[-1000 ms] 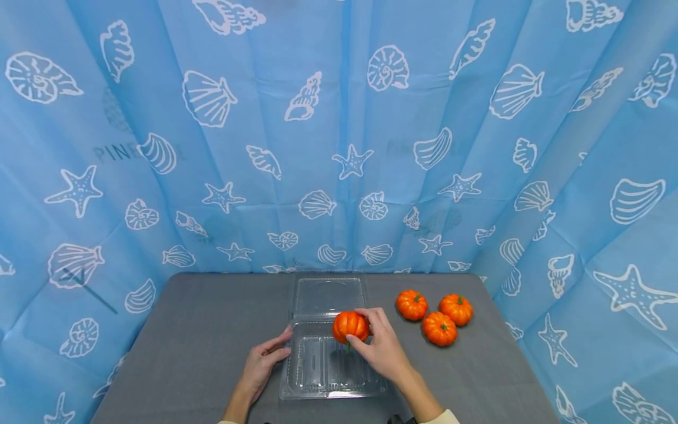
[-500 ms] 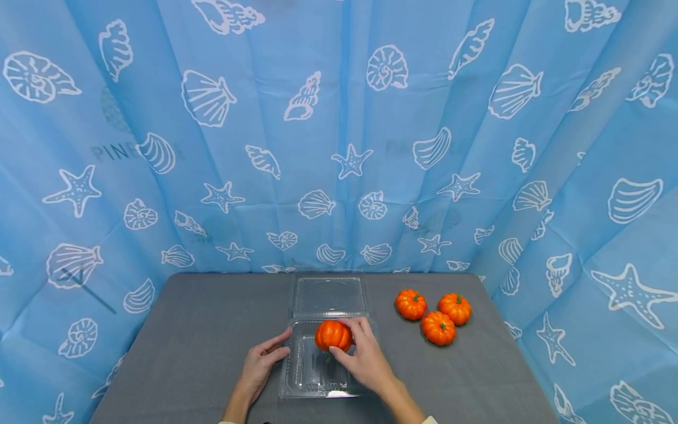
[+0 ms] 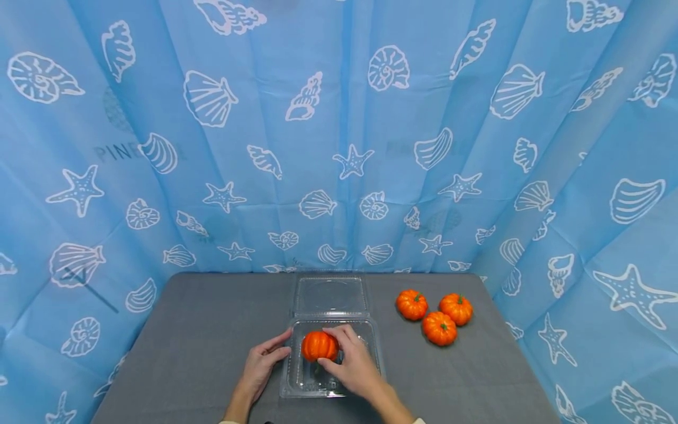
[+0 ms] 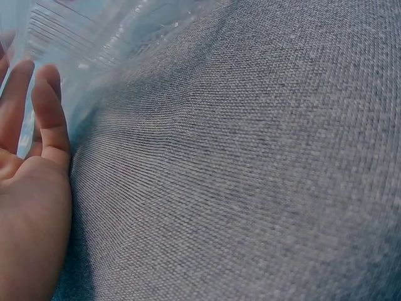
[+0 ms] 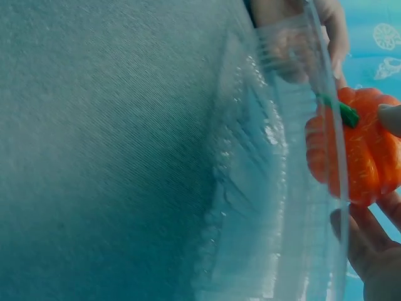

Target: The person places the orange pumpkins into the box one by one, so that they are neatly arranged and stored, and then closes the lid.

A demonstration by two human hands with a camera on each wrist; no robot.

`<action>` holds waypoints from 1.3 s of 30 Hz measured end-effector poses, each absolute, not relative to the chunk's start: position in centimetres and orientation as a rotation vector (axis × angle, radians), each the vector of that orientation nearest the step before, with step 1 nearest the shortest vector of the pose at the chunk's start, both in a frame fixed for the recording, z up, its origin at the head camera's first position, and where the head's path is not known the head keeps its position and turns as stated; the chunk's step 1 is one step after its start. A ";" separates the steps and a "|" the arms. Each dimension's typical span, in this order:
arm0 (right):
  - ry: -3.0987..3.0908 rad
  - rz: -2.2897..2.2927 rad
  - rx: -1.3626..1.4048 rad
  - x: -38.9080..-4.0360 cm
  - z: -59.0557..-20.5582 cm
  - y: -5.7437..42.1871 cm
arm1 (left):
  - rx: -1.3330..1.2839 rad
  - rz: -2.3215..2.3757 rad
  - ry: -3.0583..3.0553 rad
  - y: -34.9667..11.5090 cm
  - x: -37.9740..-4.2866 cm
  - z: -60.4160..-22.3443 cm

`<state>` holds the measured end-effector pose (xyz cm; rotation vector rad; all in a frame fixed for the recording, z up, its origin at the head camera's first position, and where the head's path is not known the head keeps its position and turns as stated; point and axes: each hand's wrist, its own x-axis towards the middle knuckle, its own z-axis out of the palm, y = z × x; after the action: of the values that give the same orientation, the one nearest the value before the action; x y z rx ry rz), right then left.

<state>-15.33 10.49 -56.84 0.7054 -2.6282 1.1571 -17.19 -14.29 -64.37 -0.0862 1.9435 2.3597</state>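
My right hand (image 3: 354, 360) grips a small orange pumpkin (image 3: 319, 346) between thumb and fingers, over the left part of a clear plastic clamshell container (image 3: 378, 353). Its green stem (image 5: 341, 111) shows in the right wrist view, where the container's wall (image 5: 276, 188) partly overlaps the pumpkin. In the head view the stem end is turned down toward me. My left hand (image 3: 261, 364) rests at the container's left rim, fingers extended and fingertips right at the edge. The left wrist view shows these fingers (image 4: 50, 110) lightly bent beside the clear plastic.
The container's lid (image 3: 329, 296) lies folded back, away from me. Three more orange pumpkins (image 3: 412, 304) sit grouped to the right on the grey cloth-covered table (image 3: 212, 318). A blue curtain (image 3: 339, 129) with white shell prints hangs behind and beside the table.
My right hand has carried the pumpkin left and nearer to me, from over the container's right side to its left part. The left hand and the other pumpkins stay put.
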 end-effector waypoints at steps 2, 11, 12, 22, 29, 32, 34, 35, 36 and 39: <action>-2.651 1.147 0.717 -15.2 -57.1 10.4 | -0.084 2.358 1.932 -14.3 -17.3 -64.5; -2.648 1.099 0.775 -14.8 -58.2 9.3 | -0.073 2.337 1.959 -14.6 -17.3 -64.6; -2.648 1.096 0.780 -14.8 -58.3 9.2 | -0.064 2.342 1.958 -14.6 -17.2 -64.6; -2.629 1.016 0.852 -14.6 -58.6 8.7 | -0.054 2.339 1.977 -14.5 -17.3 -64.4; -2.700 1.095 0.856 -14.4 -58.1 8.7 | -0.109 2.338 1.949 -14.5 -17.3 -64.1; -2.762 1.128 0.843 -14.5 -57.9 8.8 | -0.120 2.338 1.942 -14.5 -17.2 -64.0; -2.789 1.140 0.848 -14.5 -57.8 8.8 | -0.124 2.337 1.941 -14.5 -17.2 -63.9; -2.799 1.147 0.855 -14.5 -57.7 8.9 | -0.131 2.337 1.939 -14.5 -17.2 -63.9; -2.804 1.152 0.865 -14.5 -57.7 8.9 | -0.134 2.337 1.935 -14.5 -17.2 -63.9; -2.809 1.149 0.897 -14.6 -57.5 8.9 | -0.146 2.334 1.926 -14.5 -17.2 -64.0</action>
<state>-14.57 8.86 -57.54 0.8970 -2.8093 1.1485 -17.20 -14.52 -64.05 -0.1465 1.9265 2.3343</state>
